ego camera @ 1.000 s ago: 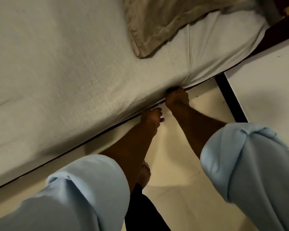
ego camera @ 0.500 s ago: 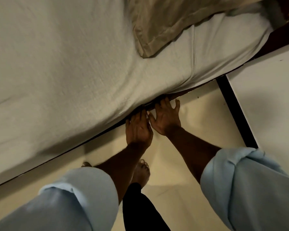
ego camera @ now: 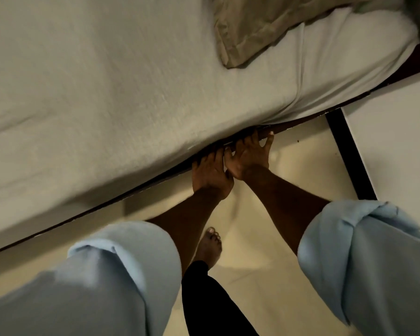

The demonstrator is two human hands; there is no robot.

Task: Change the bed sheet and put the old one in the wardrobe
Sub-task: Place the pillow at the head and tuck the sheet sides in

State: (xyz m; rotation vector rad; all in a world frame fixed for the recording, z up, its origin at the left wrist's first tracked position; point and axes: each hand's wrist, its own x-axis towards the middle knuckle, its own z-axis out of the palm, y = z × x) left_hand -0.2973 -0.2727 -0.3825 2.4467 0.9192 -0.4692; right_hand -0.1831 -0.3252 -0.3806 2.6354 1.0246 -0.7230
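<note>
Fingers of our left hand (ego camera: 211, 174) and right hand (ego camera: 250, 156) are straight, tips tucked under the bed sheet (ego camera: 107, 93) edge at twelve o'clock; pillow (ego camera: 264, 27) lies at one o'clock.

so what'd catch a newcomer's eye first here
The left hand and right hand sit side by side at the bed's near edge, reaching in under the pale bed sheet. A crumpled beige pillow lies top right on it, and a bare foot stands on the floor between the arms.
</note>
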